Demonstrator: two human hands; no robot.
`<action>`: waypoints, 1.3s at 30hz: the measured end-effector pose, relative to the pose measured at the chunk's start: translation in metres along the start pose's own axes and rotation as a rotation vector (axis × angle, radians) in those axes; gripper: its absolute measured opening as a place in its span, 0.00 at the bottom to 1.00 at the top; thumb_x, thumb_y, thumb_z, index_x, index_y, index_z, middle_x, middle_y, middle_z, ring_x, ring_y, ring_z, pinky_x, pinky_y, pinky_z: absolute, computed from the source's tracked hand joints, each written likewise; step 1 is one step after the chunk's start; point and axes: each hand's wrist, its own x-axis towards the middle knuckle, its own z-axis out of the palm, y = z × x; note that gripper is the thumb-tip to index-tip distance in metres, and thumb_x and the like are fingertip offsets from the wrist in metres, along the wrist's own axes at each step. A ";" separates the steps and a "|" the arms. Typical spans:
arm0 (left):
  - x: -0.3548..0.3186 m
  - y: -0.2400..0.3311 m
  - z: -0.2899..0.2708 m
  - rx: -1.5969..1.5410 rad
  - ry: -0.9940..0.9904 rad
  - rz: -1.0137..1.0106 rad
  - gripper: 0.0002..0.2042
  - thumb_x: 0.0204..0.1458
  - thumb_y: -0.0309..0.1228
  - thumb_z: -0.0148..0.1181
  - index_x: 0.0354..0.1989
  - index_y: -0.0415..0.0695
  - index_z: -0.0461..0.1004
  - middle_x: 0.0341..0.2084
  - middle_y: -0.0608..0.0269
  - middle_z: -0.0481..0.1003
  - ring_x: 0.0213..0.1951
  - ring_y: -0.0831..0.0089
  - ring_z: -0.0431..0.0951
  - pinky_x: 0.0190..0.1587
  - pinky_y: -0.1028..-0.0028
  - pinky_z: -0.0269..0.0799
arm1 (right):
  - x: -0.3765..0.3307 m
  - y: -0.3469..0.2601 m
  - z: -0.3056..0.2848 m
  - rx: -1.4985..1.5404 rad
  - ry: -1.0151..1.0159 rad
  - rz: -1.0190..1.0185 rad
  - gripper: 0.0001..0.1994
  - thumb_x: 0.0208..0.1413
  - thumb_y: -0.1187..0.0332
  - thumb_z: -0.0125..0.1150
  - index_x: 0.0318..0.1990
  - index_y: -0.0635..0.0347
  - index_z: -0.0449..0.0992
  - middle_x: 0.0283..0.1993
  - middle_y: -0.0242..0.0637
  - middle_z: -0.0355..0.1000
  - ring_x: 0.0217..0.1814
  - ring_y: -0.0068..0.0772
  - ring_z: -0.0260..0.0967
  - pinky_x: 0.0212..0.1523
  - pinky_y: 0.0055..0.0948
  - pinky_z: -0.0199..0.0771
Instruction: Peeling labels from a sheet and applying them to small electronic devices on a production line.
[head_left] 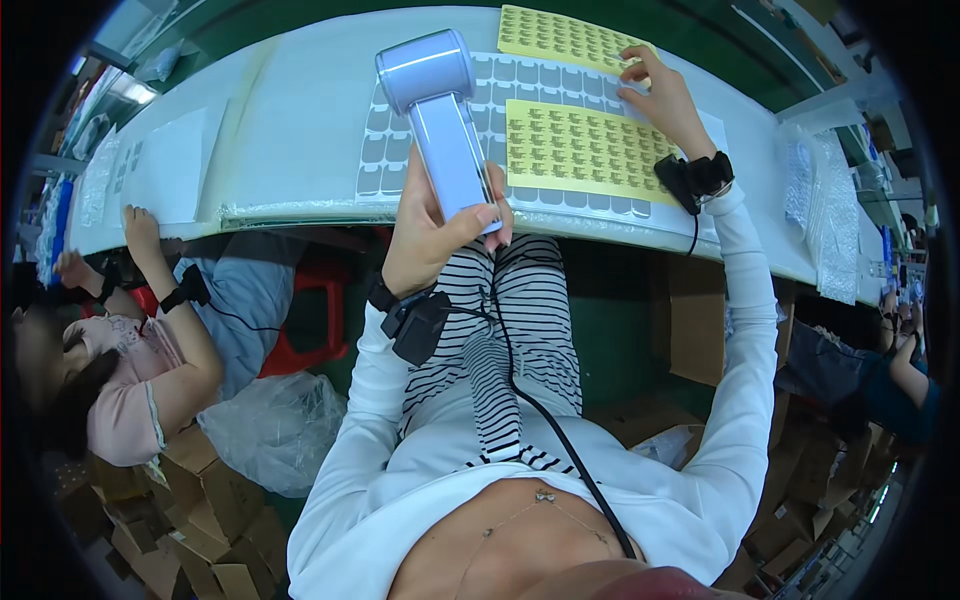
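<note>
My left hand (430, 228) grips the handle of a pale lilac handheld device (440, 120) shaped like a small hair dryer, its round head pointing up over the table. My right hand (660, 95) reaches forward, with its fingertips on the sheets at the far side of the table. It touches the edge of a yellow sticker sheet (555, 35) and lies beside a second yellow sticker sheet (580, 150). Both yellow sheets lie on a larger white sheet of grey oval labels (520, 80). Black wrist devices with cables sit on both of my wrists.
The long white table (290, 120) has a green surface behind it. A co-worker at the left rests a hand (140, 225) on the table edge. Bubble-wrap bags (835, 210) lie at the right. Cardboard boxes (200, 500) and a plastic bag (275, 425) sit on the floor.
</note>
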 end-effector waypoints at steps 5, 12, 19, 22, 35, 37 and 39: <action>-0.001 -0.001 0.000 -0.003 0.005 0.006 0.33 0.46 0.21 0.56 0.57 0.45 0.43 0.33 0.53 0.66 0.27 0.67 0.75 0.23 0.77 0.71 | 0.001 0.000 0.000 0.123 -0.075 0.069 0.20 0.48 0.73 0.61 0.49 0.57 0.65 0.37 0.36 0.74 0.38 0.28 0.71 0.39 0.26 0.72; -0.005 -0.001 0.000 0.003 -0.003 0.021 0.33 0.46 0.20 0.56 0.58 0.44 0.43 0.33 0.53 0.66 0.27 0.67 0.75 0.23 0.77 0.71 | 0.002 0.002 -0.002 0.163 -0.077 0.093 0.22 0.44 0.74 0.61 0.49 0.55 0.65 0.31 0.35 0.74 0.36 0.29 0.71 0.40 0.26 0.71; -0.006 -0.001 0.000 0.011 -0.003 0.046 0.33 0.46 0.20 0.55 0.57 0.45 0.42 0.31 0.53 0.66 0.26 0.68 0.75 0.23 0.77 0.70 | 0.001 -0.001 0.001 0.135 -0.026 0.068 0.22 0.43 0.75 0.61 0.48 0.55 0.65 0.31 0.35 0.73 0.35 0.29 0.71 0.39 0.27 0.71; -0.007 -0.001 0.000 0.010 -0.002 0.047 0.32 0.47 0.19 0.54 0.57 0.45 0.42 0.31 0.53 0.66 0.26 0.68 0.74 0.23 0.76 0.70 | 0.003 0.002 -0.001 0.146 -0.092 0.091 0.22 0.43 0.75 0.61 0.48 0.55 0.65 0.31 0.35 0.74 0.36 0.30 0.71 0.40 0.27 0.71; -0.005 -0.004 -0.004 0.075 0.059 0.130 0.23 0.48 0.30 0.59 0.49 0.36 0.56 0.38 0.53 0.68 0.38 0.63 0.73 0.44 0.66 0.69 | -0.004 -0.017 -0.002 -0.128 -0.045 -0.043 0.23 0.46 0.75 0.57 0.53 0.54 0.65 0.33 0.41 0.76 0.38 0.40 0.74 0.39 0.33 0.72; -0.008 -0.002 -0.001 0.013 0.108 0.091 0.23 0.49 0.31 0.58 0.50 0.36 0.57 0.37 0.54 0.69 0.39 0.64 0.73 0.46 0.66 0.68 | -0.003 -0.019 -0.004 -0.033 -0.036 -0.015 0.23 0.46 0.75 0.57 0.53 0.54 0.64 0.33 0.41 0.76 0.37 0.39 0.74 0.39 0.30 0.72; -0.009 0.000 -0.002 -0.045 0.158 0.057 0.23 0.50 0.32 0.57 0.51 0.36 0.57 0.37 0.54 0.69 0.40 0.64 0.72 0.48 0.66 0.67 | -0.005 -0.021 -0.009 0.016 -0.014 -0.001 0.23 0.46 0.75 0.59 0.53 0.54 0.64 0.31 0.39 0.75 0.35 0.38 0.73 0.37 0.30 0.72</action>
